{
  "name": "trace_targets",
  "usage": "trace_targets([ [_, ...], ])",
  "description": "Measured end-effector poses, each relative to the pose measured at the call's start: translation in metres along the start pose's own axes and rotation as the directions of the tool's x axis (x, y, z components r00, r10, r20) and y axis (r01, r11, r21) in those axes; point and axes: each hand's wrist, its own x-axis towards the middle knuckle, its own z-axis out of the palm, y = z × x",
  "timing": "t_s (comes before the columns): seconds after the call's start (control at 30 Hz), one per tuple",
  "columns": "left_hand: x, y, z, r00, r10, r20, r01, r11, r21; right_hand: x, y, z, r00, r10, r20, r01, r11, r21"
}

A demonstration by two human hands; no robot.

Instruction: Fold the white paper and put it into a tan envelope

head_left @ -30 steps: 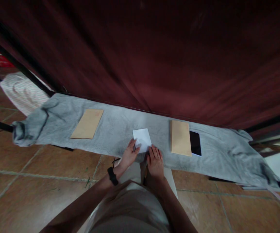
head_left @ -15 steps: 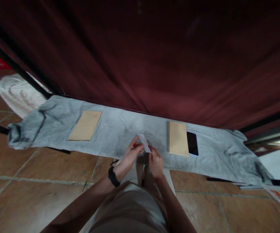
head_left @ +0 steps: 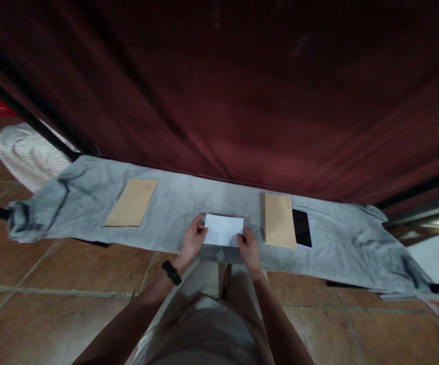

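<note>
Though over plush cloth (head_left: 183, 198), oblong paper (head_left: 223, 230) in left hand (head_left: 194, 237) and right hand (head_left: 249, 248).

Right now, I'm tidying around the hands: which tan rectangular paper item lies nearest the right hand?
The thicker tan paper item, beside the black-screened rectangular phone; the thinner one lies farther off, past the left hand.

The white paper (head_left: 224, 230), seen a second ago with its longer side running up the frame, then as a tilted sliver, now shows its broad face, turned lengthwise across the frame just below centre. The left hand (head_left: 193, 238) has shifted leftward; the right hand (head_left: 248, 247) has gone from the lower right corner to the right edge.
</note>
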Motion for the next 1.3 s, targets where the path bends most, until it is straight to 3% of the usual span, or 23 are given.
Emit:
trace_targets([
  [0.13,-0.002,-0.003,0.003,0.997,0.078,-0.008,-0.076,0.982,0.174,-0.004,-0.008,-0.003,0.996,-0.063,-0.059,0.048,0.974,-0.223],
  [0.3,-0.002,-0.004,0.004,0.987,0.162,0.024,-0.162,0.951,0.264,-0.018,-0.026,0.006,0.958,-0.269,0.101,0.288,0.905,-0.314],
  [0.47,-0.008,-0.007,0.007,0.934,0.357,0.019,-0.326,0.827,0.459,-0.03,-0.029,0.02,0.95,-0.28,0.139,0.312,0.841,-0.441],
  [0.53,-0.018,-0.009,0.012,0.884,0.454,0.111,-0.441,0.731,0.521,-0.032,-0.027,0.023,0.95,-0.283,0.135,0.313,0.83,-0.461],
  [0.63,-0.036,-0.013,0.021,0.794,0.478,0.375,-0.606,0.575,0.55,-0.034,-0.025,0.024,0.948,-0.279,0.154,0.318,0.816,-0.482],
  [0.73,-0.05,-0.017,0.023,0.743,0.426,0.516,-0.67,0.463,0.581,-0.034,-0.023,0.021,0.951,-0.262,0.165,0.31,0.809,-0.5],
  [0.93,-0.055,-0.025,0.005,0.696,0.432,0.574,-0.714,0.327,0.619,-0.033,-0.015,0.009,0.971,-0.221,0.088,0.235,0.823,-0.518],
  [1.1,-0.058,-0.025,0.002,0.681,0.431,0.592,-0.718,0.236,0.655,-0.023,-0.016,-0.002,0.982,-0.158,0.106,0.19,0.848,-0.495],
  [1.3,-0.065,-0.025,0.01,0.689,0.446,0.572,-0.694,0.177,0.698,0.011,-0.027,-0.005,0.996,0.036,0.079,0.001,0.906,-0.424],
])
